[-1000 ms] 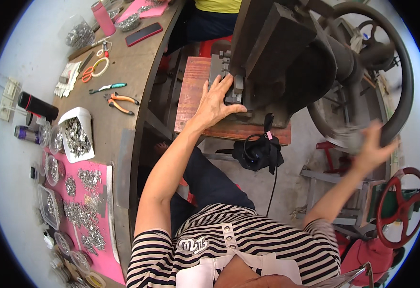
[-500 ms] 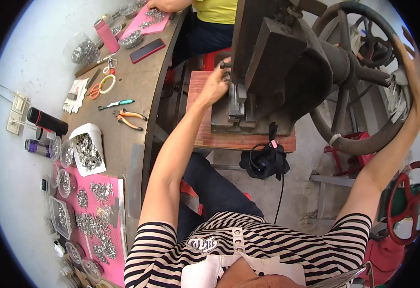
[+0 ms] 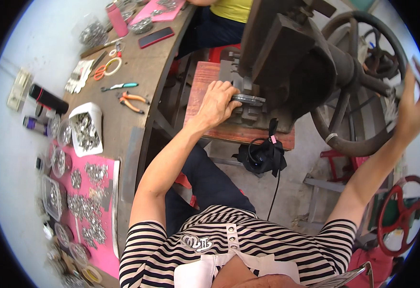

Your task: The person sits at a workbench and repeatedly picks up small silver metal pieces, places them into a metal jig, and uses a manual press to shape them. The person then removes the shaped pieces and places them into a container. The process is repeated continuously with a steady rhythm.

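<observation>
My left hand (image 3: pixel 215 105) is closed on one end of a short grey metal bar (image 3: pixel 250 100), thumb at the near side. The bar lies level over the metal blocks on the bed of a heavy dark hand press (image 3: pixel 291 67); whether it rests on them I cannot tell. My right hand (image 3: pixel 411 108) is beside the rim of the press's large spoked handwheel (image 3: pixel 358 150), its fingers stretched upward and apart. Pale wrapping (image 3: pixel 391 113) shows on the rim near that hand, and any contact between them is unclear.
On the left bench are pliers (image 3: pixel 132 102), orange scissors (image 3: pixel 99 73), a phone (image 3: pixel 156 37), a white tub of metal pieces (image 3: pixel 97 139) and a pink mat (image 3: pixel 109 230) with more pieces. A person in yellow (image 3: pixel 234 9) sits beyond. A black cabled object (image 3: pixel 258 158) hangs by the press.
My left hand has come nearer from the press's far side, bringing the metal bar off the bed blocks. My right hand has shifted a little lower along the wheel. The view has tilted slightly.
</observation>
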`<action>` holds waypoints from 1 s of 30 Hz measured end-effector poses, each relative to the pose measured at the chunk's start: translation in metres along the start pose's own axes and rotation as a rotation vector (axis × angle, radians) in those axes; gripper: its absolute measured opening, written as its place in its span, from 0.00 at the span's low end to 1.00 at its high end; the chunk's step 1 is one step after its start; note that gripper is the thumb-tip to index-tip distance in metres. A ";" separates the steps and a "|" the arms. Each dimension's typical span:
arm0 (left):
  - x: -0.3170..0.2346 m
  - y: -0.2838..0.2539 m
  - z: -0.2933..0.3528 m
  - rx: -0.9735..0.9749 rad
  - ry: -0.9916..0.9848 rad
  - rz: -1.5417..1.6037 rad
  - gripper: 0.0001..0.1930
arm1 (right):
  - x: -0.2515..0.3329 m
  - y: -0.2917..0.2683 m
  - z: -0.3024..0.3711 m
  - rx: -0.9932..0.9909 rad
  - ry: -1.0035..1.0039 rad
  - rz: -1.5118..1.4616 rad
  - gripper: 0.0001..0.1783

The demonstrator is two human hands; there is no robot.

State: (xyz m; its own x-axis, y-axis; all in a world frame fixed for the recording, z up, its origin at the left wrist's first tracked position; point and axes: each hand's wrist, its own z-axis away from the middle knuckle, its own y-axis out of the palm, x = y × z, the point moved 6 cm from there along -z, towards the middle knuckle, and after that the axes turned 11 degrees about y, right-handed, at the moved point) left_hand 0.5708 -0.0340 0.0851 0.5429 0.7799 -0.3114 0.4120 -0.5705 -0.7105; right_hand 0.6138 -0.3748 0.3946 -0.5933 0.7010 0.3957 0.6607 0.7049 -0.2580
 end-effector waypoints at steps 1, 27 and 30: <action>-0.004 -0.008 0.016 -0.061 0.003 -0.034 0.16 | 0.031 0.019 0.047 0.173 -0.168 -0.083 0.18; -0.205 -0.223 0.439 -0.461 -1.060 -0.676 0.17 | 0.371 0.146 0.525 1.344 -0.655 -1.067 0.24; -0.202 -0.232 0.447 -0.494 -1.075 -0.673 0.18 | 0.384 0.147 0.531 1.303 -0.711 -1.055 0.32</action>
State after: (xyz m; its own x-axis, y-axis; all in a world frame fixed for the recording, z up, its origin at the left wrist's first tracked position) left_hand 0.0382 0.0563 0.0304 -0.6055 0.6259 -0.4915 0.7082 0.1421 -0.6915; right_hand 0.2393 0.0555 0.0406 -0.7693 -0.3820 0.5121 -0.6128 0.2146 -0.7605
